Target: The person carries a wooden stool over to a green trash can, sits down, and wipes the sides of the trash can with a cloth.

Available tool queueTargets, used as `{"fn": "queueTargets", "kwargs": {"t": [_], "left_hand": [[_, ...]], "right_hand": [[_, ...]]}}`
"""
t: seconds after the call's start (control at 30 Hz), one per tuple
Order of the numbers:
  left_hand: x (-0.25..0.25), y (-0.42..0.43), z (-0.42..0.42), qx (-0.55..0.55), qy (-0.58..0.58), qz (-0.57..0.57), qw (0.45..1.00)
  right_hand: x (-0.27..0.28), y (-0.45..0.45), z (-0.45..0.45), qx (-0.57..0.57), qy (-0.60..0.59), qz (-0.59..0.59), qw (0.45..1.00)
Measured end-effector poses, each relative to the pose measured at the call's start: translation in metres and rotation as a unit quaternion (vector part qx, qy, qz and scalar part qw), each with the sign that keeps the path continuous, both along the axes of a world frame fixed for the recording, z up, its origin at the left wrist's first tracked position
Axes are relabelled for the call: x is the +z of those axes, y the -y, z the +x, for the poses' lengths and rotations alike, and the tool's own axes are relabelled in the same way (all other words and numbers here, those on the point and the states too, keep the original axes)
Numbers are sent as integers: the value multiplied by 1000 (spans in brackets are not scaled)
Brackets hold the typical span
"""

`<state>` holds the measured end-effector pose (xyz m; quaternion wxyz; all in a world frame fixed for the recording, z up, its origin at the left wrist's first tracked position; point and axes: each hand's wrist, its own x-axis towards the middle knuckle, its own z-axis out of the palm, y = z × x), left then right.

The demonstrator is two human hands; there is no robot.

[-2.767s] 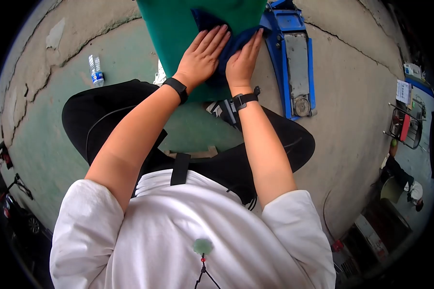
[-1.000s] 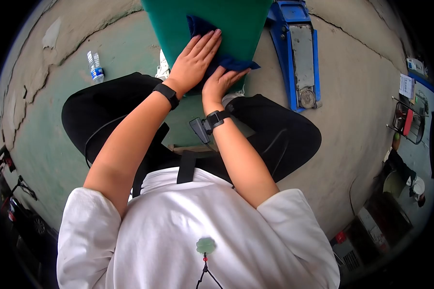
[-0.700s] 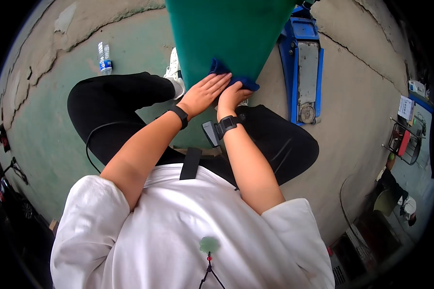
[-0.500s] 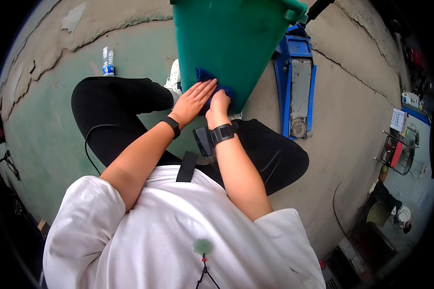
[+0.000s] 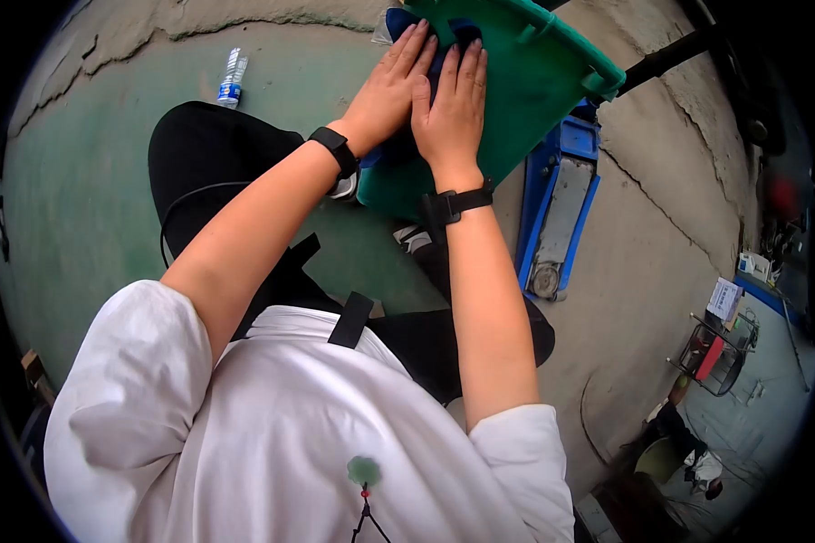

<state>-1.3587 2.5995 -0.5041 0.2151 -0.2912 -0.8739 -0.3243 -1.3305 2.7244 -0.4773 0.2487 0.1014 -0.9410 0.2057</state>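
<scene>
A green bin [image 5: 534, 100] stands in front of me, its ribbed rim at the upper right. My left hand [image 5: 391, 95] lies flat on a dark blue cloth [image 5: 405, 20] against the bin's side, fingers stretched toward the top of the view. Beside it, nearly touching, my right hand [image 5: 451, 109] presses on the same cloth with its fingers extended and thumb toward the left hand. Parts of the cloth show above the fingertips and between the hands; the rest is hidden under them.
A blue floor jack [image 5: 557, 217] sits right of the bin. On the green floor at the left lies a plastic bottle [image 5: 230, 81]. A red and black metal frame [image 5: 711, 356], a white box [image 5: 723, 299] and a person [image 5: 697, 457] are at the far right.
Both hands and the cloth have moved up the bin's side from near its bottom. My right hand's fingers have stretched out. The view has turned, and more of the bin's rim shows.
</scene>
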Motion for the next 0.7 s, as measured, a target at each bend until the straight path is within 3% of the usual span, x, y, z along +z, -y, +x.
{"fn": "queueTargets", "kwargs": {"t": [0.17,0.3,0.37,0.5,0.6,0.67,0.7], "left_hand": [[-36,8,42,39,46,-48,997],[-67,28,95,-18,122,-124,985],[-83,38,109,-52,97,-161,981],[-66,35,95,-58,125,-117,983],[-46,27,59,-18,107,44,993],[2,16,17,44,1,183,982],[37,12,-4,48,-42,200,978]], "right_hand": [[-29,-12,39,-38,29,79,996],[-91,3,110,-55,96,82,990],[-109,2,130,-32,83,114,989],[-59,-8,91,-14,47,28,998],[14,-5,32,-30,-122,22,992],[64,-1,1,-41,-210,-3,977],[83,-3,-12,-53,-231,5,971]]}}
